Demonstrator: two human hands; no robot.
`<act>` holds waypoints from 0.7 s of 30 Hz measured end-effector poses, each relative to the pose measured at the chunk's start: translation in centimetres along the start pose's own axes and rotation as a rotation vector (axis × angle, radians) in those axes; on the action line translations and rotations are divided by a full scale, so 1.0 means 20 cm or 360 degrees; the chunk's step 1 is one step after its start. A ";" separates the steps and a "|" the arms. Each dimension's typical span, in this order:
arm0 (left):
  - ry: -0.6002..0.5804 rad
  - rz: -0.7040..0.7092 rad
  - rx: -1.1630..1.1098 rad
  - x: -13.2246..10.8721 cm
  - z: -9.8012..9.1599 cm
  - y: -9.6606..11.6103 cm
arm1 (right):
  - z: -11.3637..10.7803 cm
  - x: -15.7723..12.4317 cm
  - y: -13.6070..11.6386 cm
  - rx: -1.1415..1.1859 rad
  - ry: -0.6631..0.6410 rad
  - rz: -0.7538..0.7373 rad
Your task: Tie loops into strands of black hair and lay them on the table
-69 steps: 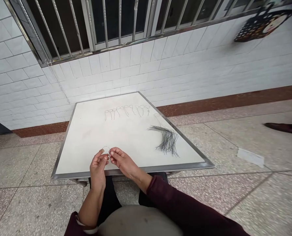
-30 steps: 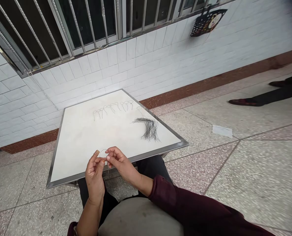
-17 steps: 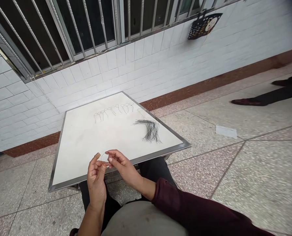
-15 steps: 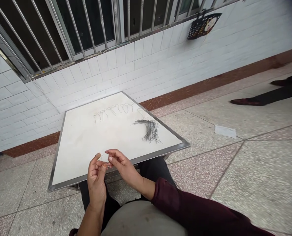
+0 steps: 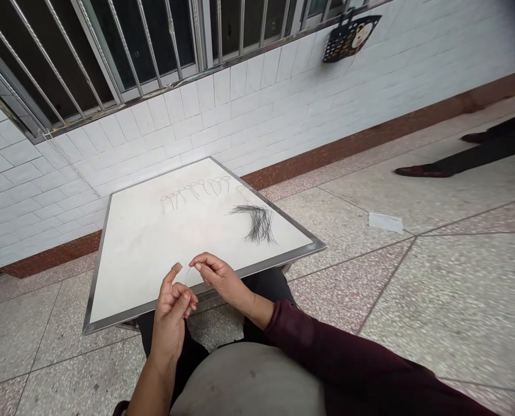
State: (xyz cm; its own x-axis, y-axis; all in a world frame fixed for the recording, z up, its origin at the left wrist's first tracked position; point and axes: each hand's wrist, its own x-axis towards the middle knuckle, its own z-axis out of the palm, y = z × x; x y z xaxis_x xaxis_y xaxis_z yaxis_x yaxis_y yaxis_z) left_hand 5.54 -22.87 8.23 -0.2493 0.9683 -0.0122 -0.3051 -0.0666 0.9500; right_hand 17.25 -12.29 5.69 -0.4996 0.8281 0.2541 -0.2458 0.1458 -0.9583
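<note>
Over the near edge of a white table (image 5: 153, 248), my left hand (image 5: 173, 303) pinches a thin wire (image 5: 187, 275) between thumb and fingers, its index finger raised with a tan wrap on the tip. Just to the right, my right hand (image 5: 216, 277) grips the upper end of that same wire between thumb and fingertips. The wire is very fine, and its ends are hidden in my fingers. Farther back lies a row of several looped wires (image 5: 194, 190), each with a round loop and loose tails. A bundle of dark wires (image 5: 259, 224) rests toward the table's right side.
A metal rim (image 5: 278, 257) borders the table. Behind it stands a tiled wall (image 5: 248, 110) with a barred window (image 5: 131, 46) and a hanging black basket (image 5: 348, 39). Another person's legs (image 5: 469, 156) show at right, near a white paper (image 5: 385, 222) on the floor.
The wire loop between my hands has opened into a slight curve. My right hand has drawn a little away from my left, and the whole view has shifted slightly.
</note>
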 end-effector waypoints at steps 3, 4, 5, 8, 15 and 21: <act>-0.0053 -0.0103 -0.0001 -0.01 -0.03 0.04 | -0.06 0.01 -0.01 -0.0233 -0.0086 -0.0176; -0.0069 -0.0145 0.0000 -0.02 -0.04 0.05 | -0.08 0.01 -0.02 -0.0304 -0.0134 -0.0234; -0.0086 -0.0189 0.0004 -0.02 -0.05 0.07 | -0.10 0.01 -0.03 -0.0368 -0.0185 -0.0288; -0.0134 -0.0310 0.0042 -0.03 -0.08 0.10 | -0.14 0.01 -0.05 -0.0535 -0.0333 -0.0414; -0.0234 -0.0458 0.0300 -0.04 -0.14 0.10 | -0.17 0.00 0.00 -0.0784 -0.0442 -0.0545; -0.0194 -0.0486 0.0364 -0.06 -0.19 0.08 | -0.19 0.00 0.02 -0.0851 -0.0464 -0.0533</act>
State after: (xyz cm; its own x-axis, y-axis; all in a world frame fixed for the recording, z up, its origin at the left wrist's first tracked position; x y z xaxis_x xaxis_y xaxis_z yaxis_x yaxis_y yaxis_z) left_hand 1.88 -25.04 8.65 -0.0636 0.9577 -0.2808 -0.1325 0.2707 0.9535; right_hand 20.36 -10.23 4.79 -0.6897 0.5236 0.5001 -0.0198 0.6768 -0.7359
